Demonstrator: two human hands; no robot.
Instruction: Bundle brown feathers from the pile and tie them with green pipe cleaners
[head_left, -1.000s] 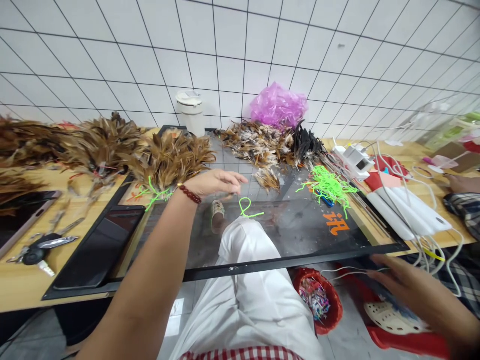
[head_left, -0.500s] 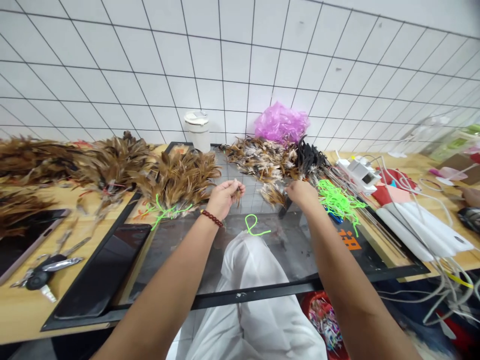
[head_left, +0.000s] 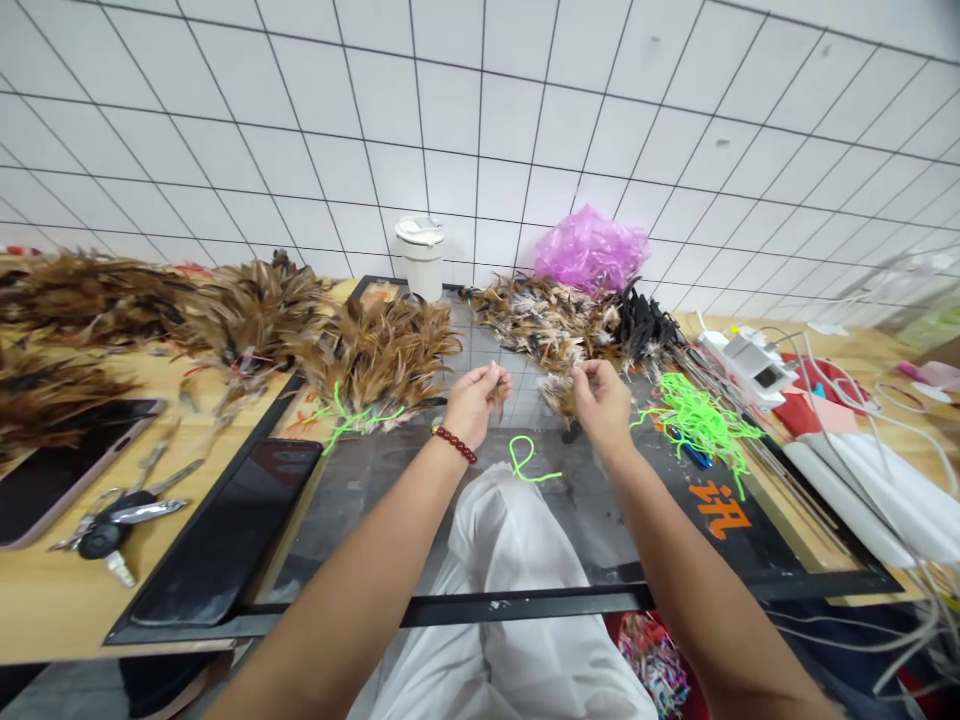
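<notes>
My left hand [head_left: 478, 402], a beaded bracelet at its wrist, is closed in a pinch on a small brown feather [head_left: 499, 396] over the glass panel. To its right my right hand [head_left: 602, 405] has its fingers pinched together beside a small tuft of feathers [head_left: 556, 392]. What sits between those fingertips is too small to make out. Below and between both hands a loop of bright green string [head_left: 525, 470] lies on the glass. Behind the right hand spreads a pile of mottled feathers [head_left: 536, 318]; a fan of brown feathers [head_left: 382, 345] lies left of the left hand.
A lidded white cup [head_left: 420, 262] and a purple plastic bag [head_left: 592, 250] stand by the tiled wall. Green strings [head_left: 697, 420] heap at right, near chargers [head_left: 750, 365] and cables. Phones [head_left: 232, 530] and keys [head_left: 112, 530] lie at left. The panel's black frame [head_left: 525, 604] edges the front.
My right hand has lifted slightly back from the tuft of feathers, its fingers now showing pinched. My left hand keeps its pinch on the feather. The camera view has swung a little left.
</notes>
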